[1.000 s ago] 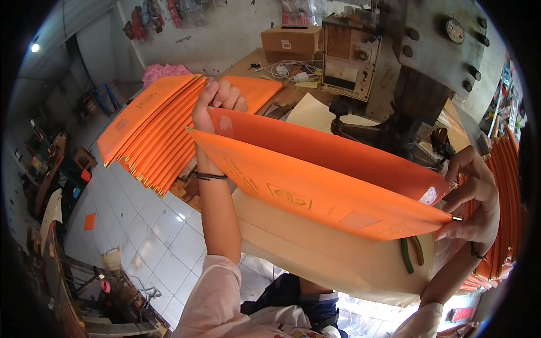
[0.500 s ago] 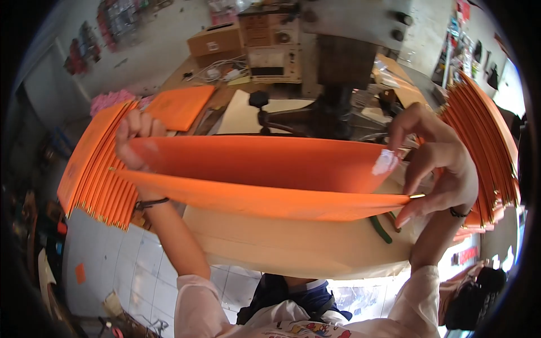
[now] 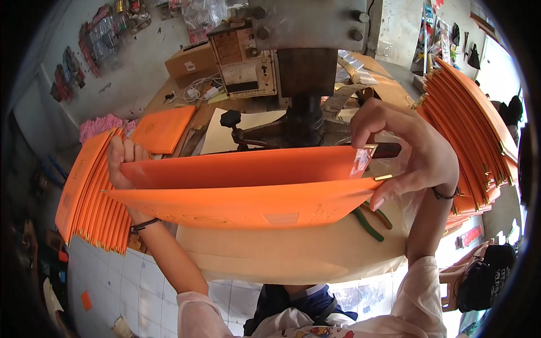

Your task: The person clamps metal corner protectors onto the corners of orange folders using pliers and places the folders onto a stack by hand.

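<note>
An orange folder [image 3: 242, 205] is held in front of me, its two covers apart so that the inside shows. Printed marks show on the near cover, and brass-coloured metal pieces sit on its right corners. My left hand [image 3: 122, 163] has its fingers curled around the left end. At the right end, my right hand [image 3: 420, 152] arches over, its thumb at the near cover's corner and its fingertips by the far cover's corner. Whitish clear plastic [image 3: 360, 161] lies inside that end. Below it, green-handled pliers [image 3: 369, 225] rest on the pale work surface [image 3: 253, 256].
Stacks of orange folders stand at left [image 3: 90, 194] and right [image 3: 468, 129]. Another orange folder [image 3: 164, 128] lies at the back left. A metal press [image 3: 307, 84] rises behind the work surface, beside a control box [image 3: 242, 62] and a cardboard box [image 3: 191, 62].
The view has shifted, and the folder appears lower and turned so its printed near cover shows more. A second metal corner at the right end is now visible. Both hands remain at its ends.
</note>
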Available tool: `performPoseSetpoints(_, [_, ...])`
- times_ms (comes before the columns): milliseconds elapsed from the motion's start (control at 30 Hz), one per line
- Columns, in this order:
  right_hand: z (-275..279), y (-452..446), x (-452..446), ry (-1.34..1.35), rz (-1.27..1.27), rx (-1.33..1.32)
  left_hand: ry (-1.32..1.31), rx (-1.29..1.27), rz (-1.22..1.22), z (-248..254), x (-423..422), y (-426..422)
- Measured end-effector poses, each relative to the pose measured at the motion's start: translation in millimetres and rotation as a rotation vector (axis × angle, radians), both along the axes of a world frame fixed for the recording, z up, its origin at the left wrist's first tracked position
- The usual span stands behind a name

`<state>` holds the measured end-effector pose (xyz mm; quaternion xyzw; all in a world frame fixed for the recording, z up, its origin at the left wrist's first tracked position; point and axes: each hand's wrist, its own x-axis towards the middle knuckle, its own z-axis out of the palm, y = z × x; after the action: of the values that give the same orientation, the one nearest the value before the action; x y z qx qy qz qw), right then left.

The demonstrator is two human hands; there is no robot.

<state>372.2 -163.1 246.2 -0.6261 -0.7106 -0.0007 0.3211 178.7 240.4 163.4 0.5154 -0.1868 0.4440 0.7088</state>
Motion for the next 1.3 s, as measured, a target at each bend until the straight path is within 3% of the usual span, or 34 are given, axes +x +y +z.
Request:
performPoseSetpoints(100, [-1.7,1.0,1.9,0.120,-0.044,-0.041,-0.006,-0.034,-0.018,0.7,-1.7,-11.5])
performPoseSetpoints(267, [-4.1,4.1,8.0,0.070,-0.013,-0.033,-0.035,-0.015,-0.122,-10.8,-5.7,11.2])
performPoseSetpoints(367, [-7.1,7.3,9.8,0.092,0.008,-0.016,-0.008,-0.041,-0.056,-4.6,-6.0,-3.2])
performPoseSetpoints(700, [-25.7,30.1,11.7,0.094,0.093,0.048,-0.009,-0.048,-0.374,-4.7,-5.3,2.7])
performPoseSetpoints(833, [-38.0,40.3,3.8,0.183,0.048,0.156,0.027,-0.054,-0.328,0.3,-7.7,3.4])
performPoseSetpoints(1100, [-46.6,44.4,1.7,0.111,-0.053,0.290,0.032,-0.106,-0.235,3.4,-5.8,-0.7])
performPoseSetpoints(1300, [-46.0,47.4,3.4,0.033,-0.125,0.330,0.017,-0.146,-0.344,4.1,-8.1,-2.7])
